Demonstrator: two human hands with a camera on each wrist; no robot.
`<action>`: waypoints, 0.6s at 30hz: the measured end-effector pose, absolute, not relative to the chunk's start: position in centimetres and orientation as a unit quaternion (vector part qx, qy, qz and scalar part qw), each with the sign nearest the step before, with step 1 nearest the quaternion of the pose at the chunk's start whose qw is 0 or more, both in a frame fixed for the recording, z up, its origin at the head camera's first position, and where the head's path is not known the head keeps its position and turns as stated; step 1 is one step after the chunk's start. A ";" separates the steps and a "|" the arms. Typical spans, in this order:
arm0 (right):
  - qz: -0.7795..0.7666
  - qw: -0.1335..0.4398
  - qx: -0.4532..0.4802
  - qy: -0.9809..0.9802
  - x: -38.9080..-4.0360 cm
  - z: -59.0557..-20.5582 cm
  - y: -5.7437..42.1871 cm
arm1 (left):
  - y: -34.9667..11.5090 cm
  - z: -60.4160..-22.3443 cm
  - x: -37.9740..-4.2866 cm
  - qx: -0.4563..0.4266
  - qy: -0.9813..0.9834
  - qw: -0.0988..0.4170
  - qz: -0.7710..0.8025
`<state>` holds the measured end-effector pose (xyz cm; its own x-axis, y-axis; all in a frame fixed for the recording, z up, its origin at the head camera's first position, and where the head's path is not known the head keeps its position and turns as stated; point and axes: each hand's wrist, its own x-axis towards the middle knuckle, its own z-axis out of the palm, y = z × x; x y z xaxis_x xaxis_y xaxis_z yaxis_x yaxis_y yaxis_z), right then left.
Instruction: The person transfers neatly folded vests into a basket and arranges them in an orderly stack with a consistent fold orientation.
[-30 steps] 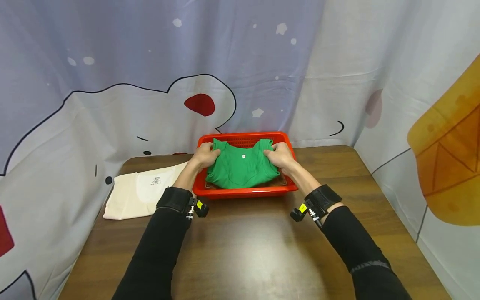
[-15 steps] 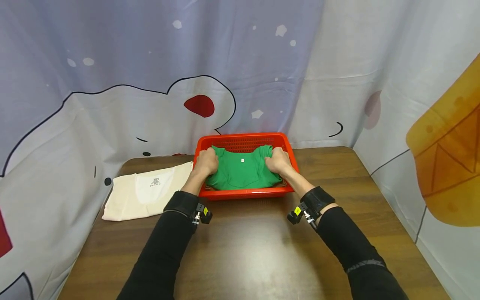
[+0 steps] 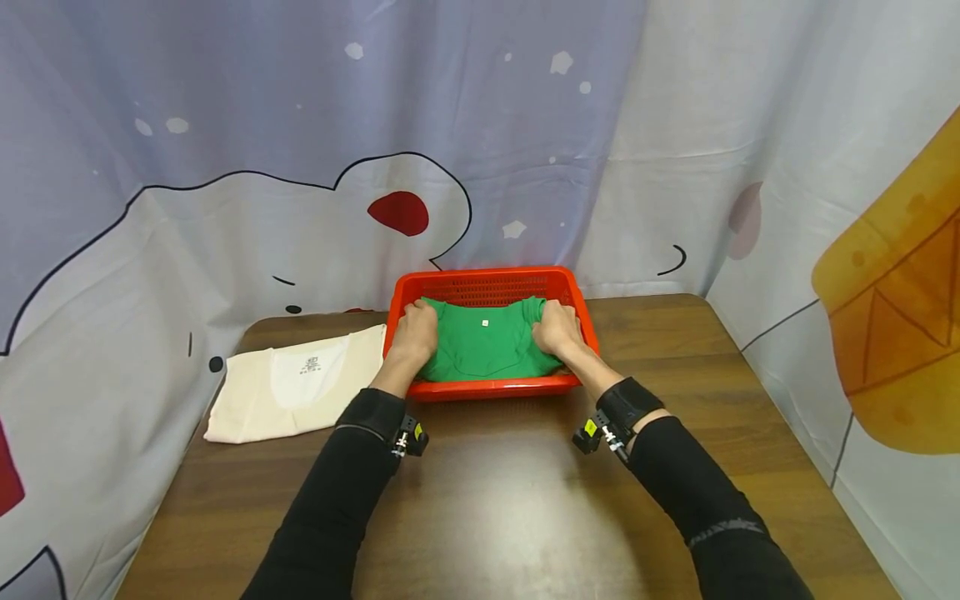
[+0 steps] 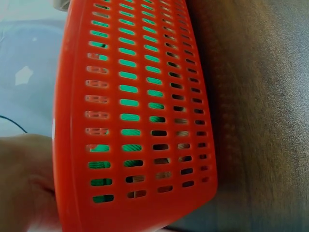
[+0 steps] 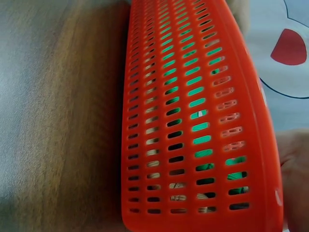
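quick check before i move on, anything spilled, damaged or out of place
Nothing stands out. The green garment sits in the red basket between left hand and right hand, no breakage shows, and the cream cloth lies folded on the table.

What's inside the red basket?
A green garment, with the left hand and right hand at its sides. Through slots in the basket, something brownish shows below; the garment mostly covers it, so I can't identify it.
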<state>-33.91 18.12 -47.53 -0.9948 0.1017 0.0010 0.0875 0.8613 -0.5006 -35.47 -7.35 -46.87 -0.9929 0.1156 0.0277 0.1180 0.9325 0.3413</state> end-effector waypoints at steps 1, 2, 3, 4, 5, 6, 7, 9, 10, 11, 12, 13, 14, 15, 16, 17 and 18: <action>0.255 0.013 -0.049 -0.966 -33.9 -47.6 18.1 | -7.3 -47.1 -35.5 -0.059 -0.983 0.006 -0.171; 0.250 0.013 -0.048 -0.967 -34.0 -47.7 18.0 | -7.4 -47.2 -35.6 -0.059 -0.984 0.008 -0.167; 0.245 0.013 -0.046 -0.968 -34.0 -47.8 18.0 | -7.4 -47.3 -35.6 -0.057 -0.984 0.008 -0.166; 0.242 0.013 -0.046 -0.969 -34.0 -47.9 17.9 | -7.4 -47.4 -35.6 -0.057 -0.985 0.008 -0.164; 0.238 0.014 -0.045 -0.970 -34.0 -47.9 17.9 | -7.4 -47.3 -35.5 -0.054 -0.985 0.003 -0.165; 0.236 0.015 -0.044 -0.971 -34.1 -47.9 17.8 | -7.4 -47.2 -35.5 -0.053 -0.985 0.002 -0.163; 0.234 0.015 -0.044 -0.971 -34.0 -47.9 17.8 | -7.4 -47.2 -35.5 -0.053 -0.985 0.001 -0.164; 0.231 0.017 -0.042 -0.972 -34.0 -48.0 17.8 | -7.4 -47.1 -35.4 -0.054 -0.985 0.001 -0.164; 0.231 0.018 -0.042 -0.972 -34.0 -48.0 17.8 | -7.4 -47.1 -35.4 -0.055 -0.985 0.002 -0.164; 0.231 0.020 -0.042 -0.972 -34.1 -48.0 17.8 | -7.4 -47.0 -35.4 -0.056 -0.985 0.004 -0.164; 0.231 0.021 -0.042 -0.972 -34.1 -48.0 17.8 | -7.5 -47.0 -35.4 -0.059 -0.985 0.004 -0.162; 0.232 0.022 -0.042 -0.972 -34.1 -48.0 17.8 | -7.5 -47.0 -35.4 -0.060 -0.985 0.003 -0.161; 0.233 0.023 -0.043 -0.971 -34.1 -48.1 17.8 | -7.5 -47.0 -35.5 -0.062 -0.985 0.003 -0.159; 0.234 0.024 -0.043 -0.971 -34.1 -48.1 17.9 | -7.5 -47.0 -35.5 -0.063 -0.985 0.001 -0.158; 0.235 0.025 -0.044 -0.971 -34.1 -48.1 17.9 | -7.5 -47.0 -35.6 -0.063 -0.985 0.000 -0.159; 0.235 0.026 -0.044 -0.971 -34.1 -48.1 17.9 | -7.5 -47.0 -35.6 -0.064 -0.985 -0.003 -0.158; 0.236 0.024 -0.044 -0.970 -34.0 -48.0 17.9 | -7.5 -47.0 -35.7 -0.064 -0.985 -0.005 -0.160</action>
